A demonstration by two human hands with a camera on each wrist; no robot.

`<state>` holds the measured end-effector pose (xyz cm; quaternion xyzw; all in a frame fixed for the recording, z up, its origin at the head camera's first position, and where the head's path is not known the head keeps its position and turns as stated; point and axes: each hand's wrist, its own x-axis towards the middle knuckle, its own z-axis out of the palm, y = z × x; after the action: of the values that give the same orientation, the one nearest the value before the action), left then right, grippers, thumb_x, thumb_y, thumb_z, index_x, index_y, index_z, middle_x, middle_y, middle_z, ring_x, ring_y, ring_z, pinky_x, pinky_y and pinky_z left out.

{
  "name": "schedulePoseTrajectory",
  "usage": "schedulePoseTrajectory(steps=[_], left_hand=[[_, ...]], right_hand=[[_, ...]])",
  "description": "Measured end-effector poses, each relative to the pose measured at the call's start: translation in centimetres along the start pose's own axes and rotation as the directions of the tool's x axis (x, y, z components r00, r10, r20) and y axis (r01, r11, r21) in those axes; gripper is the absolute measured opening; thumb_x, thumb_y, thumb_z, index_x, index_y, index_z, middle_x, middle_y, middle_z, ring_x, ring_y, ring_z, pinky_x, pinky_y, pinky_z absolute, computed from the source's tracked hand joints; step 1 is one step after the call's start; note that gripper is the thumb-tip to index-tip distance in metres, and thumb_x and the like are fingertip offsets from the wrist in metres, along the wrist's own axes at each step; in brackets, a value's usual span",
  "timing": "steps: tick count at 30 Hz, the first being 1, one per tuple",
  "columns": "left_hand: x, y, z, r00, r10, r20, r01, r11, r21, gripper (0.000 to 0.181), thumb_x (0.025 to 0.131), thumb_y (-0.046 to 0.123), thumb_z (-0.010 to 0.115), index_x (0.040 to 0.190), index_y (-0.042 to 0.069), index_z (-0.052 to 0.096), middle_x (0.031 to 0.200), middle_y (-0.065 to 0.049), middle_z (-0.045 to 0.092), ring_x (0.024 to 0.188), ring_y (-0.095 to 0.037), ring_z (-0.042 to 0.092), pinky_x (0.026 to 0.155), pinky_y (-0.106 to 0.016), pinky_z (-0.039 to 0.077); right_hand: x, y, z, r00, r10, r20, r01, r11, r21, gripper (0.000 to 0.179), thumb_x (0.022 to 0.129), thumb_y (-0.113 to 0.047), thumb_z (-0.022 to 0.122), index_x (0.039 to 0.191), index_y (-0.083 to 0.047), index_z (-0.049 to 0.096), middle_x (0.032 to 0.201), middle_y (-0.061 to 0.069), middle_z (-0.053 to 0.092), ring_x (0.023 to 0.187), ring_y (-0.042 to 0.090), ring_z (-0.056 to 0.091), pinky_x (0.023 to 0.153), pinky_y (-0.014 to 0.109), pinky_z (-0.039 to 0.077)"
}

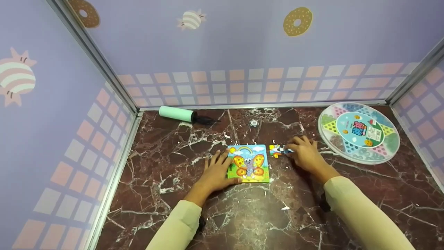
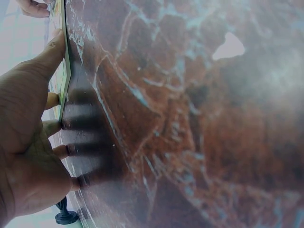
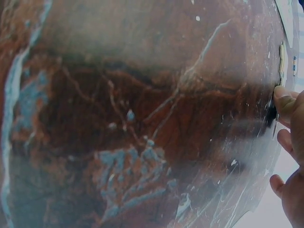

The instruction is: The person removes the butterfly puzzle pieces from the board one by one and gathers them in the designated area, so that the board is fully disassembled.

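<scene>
A square butterfly puzzle (image 1: 255,161) lies flat on the marble-patterned surface. My left hand (image 1: 216,172) rests on its left side with fingers spread and the thumb along the bottom edge. In the left wrist view, the thumb (image 2: 50,54) lies against the thin edge of the board. To the right of the puzzle, small colourful puzzle pieces (image 1: 275,150) lie close together. My right hand (image 1: 305,152) bends over their right end and pinches a bluish puzzle piece, mostly hidden beneath the fingertips. The right wrist view shows the thumb (image 3: 284,102) low at the surface beside the pieces.
A round Chinese checkers box (image 1: 360,133) lies right of my right hand. A mint-green cylinder with a black end (image 1: 177,114) lies at the back left, and a small round chip (image 1: 254,123) behind the puzzle. Walls enclose the back and sides. White scraps (image 1: 285,208) dot the surface.
</scene>
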<state>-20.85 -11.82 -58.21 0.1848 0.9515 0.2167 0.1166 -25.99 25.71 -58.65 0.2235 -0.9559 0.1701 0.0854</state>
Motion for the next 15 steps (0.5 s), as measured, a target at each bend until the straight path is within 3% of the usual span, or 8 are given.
schedulePoseTrajectory(steps=[11, 15], left_hand=[[0.08, -0.07, 0.08, 1.0, 0.003, -0.004, -0.003, 1.0, 0.004, 0.083, 0.094, 0.068, 0.077, 0.155, 0.017, 0.057, 0.185, -0.013, 0.025, 0.172, -0.046, 0.017, 0.135, -0.078, 0.01], [0.0, 0.0, -0.01, 1.0, -0.006, 0.002, 0.006, 1.0, 0.006, 0.084, 0.094, 0.069, 0.076, 0.157, 0.018, 0.055, 0.185, -0.012, 0.026, 0.172, -0.046, 0.017, 0.135, -0.078, 0.01]], right_hand=[[-0.03, 0.12, 0.18, 1.0, -0.005, -0.006, 0.005, 1.0, -0.014, 0.02, 0.094, -0.011, 0.083, 0.114, -0.011, 0.081, 0.122, 0.013, 0.073, 0.114, 0.042, 0.06, 0.097, 0.081, 0.047], [-0.11, 0.13, 0.25, 1.0, -0.004, -0.007, 0.004, 1.0, -0.016, 0.019, 0.097, -0.004, 0.076, 0.114, -0.012, 0.081, 0.122, 0.012, 0.073, 0.115, 0.042, 0.06, 0.096, 0.08, 0.047]])
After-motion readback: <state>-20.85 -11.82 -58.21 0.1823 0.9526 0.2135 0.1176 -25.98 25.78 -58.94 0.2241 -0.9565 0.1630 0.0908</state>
